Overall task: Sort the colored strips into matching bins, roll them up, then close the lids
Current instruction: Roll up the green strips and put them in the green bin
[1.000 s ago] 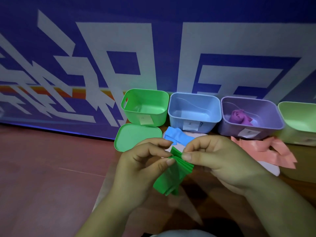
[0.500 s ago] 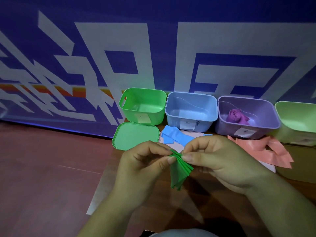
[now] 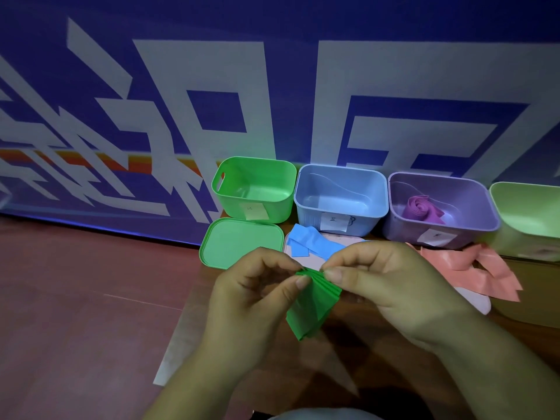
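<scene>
A folded green strip [image 3: 312,304] hangs between my hands above the table. My left hand [image 3: 257,292] pinches its top edge with thumb and fingers, and my right hand [image 3: 381,277] pinches the same edge from the right. Behind them stand an empty green bin [image 3: 257,189], an empty blue bin [image 3: 339,195] and a purple bin [image 3: 472,207] holding a rolled purple strip [image 3: 419,209]. A loose blue strip [image 3: 309,242] lies in front of the blue bin. A pink strip [image 3: 475,271] lies crumpled in front of the purple bin.
The green lid [image 3: 239,241] lies flat in front of the green bin. A pale lid [image 3: 306,259] sits under the blue strip. A light green bin [image 3: 527,216] is cut off at the right. The table's left edge [image 3: 178,328] runs beside my left forearm, with reddish floor beyond.
The hanging part of the green strip has shortened and shifted slightly as my fingers work its top edge. Both hands stay in about the same place.
</scene>
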`<state>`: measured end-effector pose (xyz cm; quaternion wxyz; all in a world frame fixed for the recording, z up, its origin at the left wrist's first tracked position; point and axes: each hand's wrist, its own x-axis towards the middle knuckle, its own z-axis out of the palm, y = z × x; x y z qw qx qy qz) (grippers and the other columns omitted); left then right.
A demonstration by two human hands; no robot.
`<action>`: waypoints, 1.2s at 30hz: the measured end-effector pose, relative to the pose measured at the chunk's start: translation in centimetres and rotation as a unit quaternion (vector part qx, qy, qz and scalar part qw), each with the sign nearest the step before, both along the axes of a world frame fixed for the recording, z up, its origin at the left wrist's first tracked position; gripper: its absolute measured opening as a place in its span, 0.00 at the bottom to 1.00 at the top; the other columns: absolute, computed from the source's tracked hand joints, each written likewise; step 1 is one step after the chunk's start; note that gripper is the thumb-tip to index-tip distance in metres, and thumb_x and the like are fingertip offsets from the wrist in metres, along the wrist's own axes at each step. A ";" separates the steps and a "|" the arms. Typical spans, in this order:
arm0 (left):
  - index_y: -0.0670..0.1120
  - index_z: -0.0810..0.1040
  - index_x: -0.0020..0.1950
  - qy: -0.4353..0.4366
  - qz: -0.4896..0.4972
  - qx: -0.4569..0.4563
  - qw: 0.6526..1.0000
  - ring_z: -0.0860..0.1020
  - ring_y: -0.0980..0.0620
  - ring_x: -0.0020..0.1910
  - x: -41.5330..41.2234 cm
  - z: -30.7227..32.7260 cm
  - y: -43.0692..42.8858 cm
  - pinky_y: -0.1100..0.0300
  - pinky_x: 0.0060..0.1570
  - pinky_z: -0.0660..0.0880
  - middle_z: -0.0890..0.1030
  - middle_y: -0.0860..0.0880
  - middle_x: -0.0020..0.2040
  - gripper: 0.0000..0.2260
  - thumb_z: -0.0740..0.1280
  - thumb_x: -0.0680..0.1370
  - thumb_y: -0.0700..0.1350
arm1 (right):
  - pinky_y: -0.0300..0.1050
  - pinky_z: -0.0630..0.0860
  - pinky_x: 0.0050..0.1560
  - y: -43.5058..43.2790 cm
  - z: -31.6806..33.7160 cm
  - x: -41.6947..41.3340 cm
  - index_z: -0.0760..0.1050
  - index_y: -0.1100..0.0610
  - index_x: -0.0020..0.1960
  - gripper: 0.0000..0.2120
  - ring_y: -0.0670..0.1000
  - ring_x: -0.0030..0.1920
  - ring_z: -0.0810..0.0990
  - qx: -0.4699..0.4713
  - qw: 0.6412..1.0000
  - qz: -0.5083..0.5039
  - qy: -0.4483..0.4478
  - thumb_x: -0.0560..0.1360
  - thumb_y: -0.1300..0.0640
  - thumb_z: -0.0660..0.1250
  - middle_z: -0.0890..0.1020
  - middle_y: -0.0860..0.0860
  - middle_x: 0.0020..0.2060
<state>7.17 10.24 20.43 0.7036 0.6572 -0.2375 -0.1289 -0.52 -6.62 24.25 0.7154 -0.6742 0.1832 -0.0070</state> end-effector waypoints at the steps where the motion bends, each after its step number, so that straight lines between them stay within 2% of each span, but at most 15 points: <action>1: 0.48 0.81 0.43 0.006 0.007 -0.005 1.000 0.82 0.54 0.40 0.1 -0.1 0.0 0.61 0.41 0.79 0.84 0.47 0.39 0.09 0.73 0.69 0.35 | 0.31 0.74 0.38 0.2 0.0 0.0 0.84 0.58 0.41 0.04 0.42 0.35 0.81 -0.006 1.000 -0.009 -0.007 0.71 0.66 0.72 0.85 0.50 0.34; 3: 0.49 0.81 0.46 0.012 0.016 -0.011 1.000 0.81 0.55 0.40 0.3 -0.2 -0.1 0.63 0.41 0.78 0.83 0.49 0.40 0.11 0.73 0.69 0.35 | 0.32 0.76 0.41 0.6 -0.2 0.0 0.84 0.57 0.41 0.04 0.43 0.37 0.83 -0.004 1.000 -0.023 -0.018 0.67 0.63 0.75 0.86 0.50 0.35; 5: 0.51 0.82 0.48 0.010 0.022 -0.006 1.000 0.82 0.56 0.41 0.3 -0.3 -0.2 0.64 0.42 0.78 0.84 0.51 0.40 0.12 0.74 0.70 0.36 | 0.36 0.79 0.44 1.0 -0.5 0.0 0.85 0.53 0.43 0.10 0.46 0.40 0.84 -0.023 0.999 -0.032 -0.026 0.62 0.59 0.77 0.87 0.50 0.39; 9: 0.50 0.83 0.48 0.004 0.025 0.008 1.000 0.83 0.55 0.42 0.6 -0.4 -0.3 0.63 0.44 0.78 0.86 0.51 0.42 0.10 0.74 0.71 0.38 | 0.37 0.79 0.44 1.4 -1.1 0.3 0.84 0.44 0.45 0.18 0.44 0.39 0.82 -0.116 0.991 -0.056 -0.036 0.65 0.67 0.78 0.86 0.47 0.39; 16: 0.48 0.84 0.44 0.045 -0.023 -0.021 0.999 0.81 0.52 0.40 1.8 -0.2 -0.5 0.61 0.42 0.78 0.84 0.47 0.38 0.07 0.73 0.69 0.37 | 0.32 0.76 0.41 1.3 -0.5 0.8 0.83 0.43 0.42 0.16 0.40 0.35 0.80 -0.165 0.980 -0.095 -0.054 0.68 0.66 0.77 0.85 0.44 0.36; 21: 0.46 0.83 0.45 0.033 -0.080 -0.019 0.996 0.80 0.54 0.39 2.9 0.4 -0.7 0.64 0.41 0.76 0.83 0.49 0.38 0.07 0.71 0.71 0.36 | 0.34 0.78 0.43 0.7 0.4 1.3 0.84 0.51 0.41 0.11 0.45 0.39 0.84 -0.111 0.990 -0.070 -0.044 0.70 0.67 0.75 0.86 0.48 0.38; 26: 0.45 0.82 0.44 0.004 -0.095 -0.018 0.995 0.79 0.54 0.38 3.2 1.2 -1.1 0.63 0.41 0.75 0.82 0.50 0.38 0.06 0.70 0.72 0.35 | 0.35 0.75 0.39 -0.3 1.0 1.7 0.82 0.56 0.42 0.06 0.44 0.34 0.79 -0.050 0.998 -0.039 -0.016 0.72 0.66 0.73 0.84 0.49 0.32; 29: 0.46 0.83 0.44 -0.012 -0.097 -0.010 0.995 0.79 0.54 0.38 3.2 1.5 -1.3 0.63 0.41 0.75 0.83 0.49 0.38 0.06 0.71 0.72 0.36 | 0.37 0.74 0.36 -0.7 1.2 1.7 0.81 0.57 0.42 0.06 0.47 0.32 0.76 -0.015 0.999 -0.036 0.000 0.72 0.67 0.72 0.82 0.51 0.31; 32: 0.50 0.84 0.47 -0.041 -0.106 0.011 0.993 0.80 0.50 0.40 3.3 1.9 -1.3 0.58 0.43 0.77 0.83 0.48 0.41 0.05 0.72 0.72 0.43 | 0.38 0.72 0.34 -1.0 1.3 1.7 0.81 0.56 0.40 0.08 0.48 0.31 0.72 0.020 0.999 -0.043 0.018 0.72 0.68 0.71 0.79 0.52 0.30; 36: 0.51 0.84 0.47 -0.077 -0.110 0.046 0.990 0.83 0.50 0.44 3.4 2.4 -1.2 0.59 0.48 0.78 0.85 0.49 0.44 0.08 0.74 0.72 0.39 | 0.42 0.73 0.37 -1.5 1.3 1.6 0.82 0.55 0.38 0.09 0.50 0.34 0.72 0.032 0.998 -0.043 0.037 0.72 0.67 0.71 0.79 0.53 0.31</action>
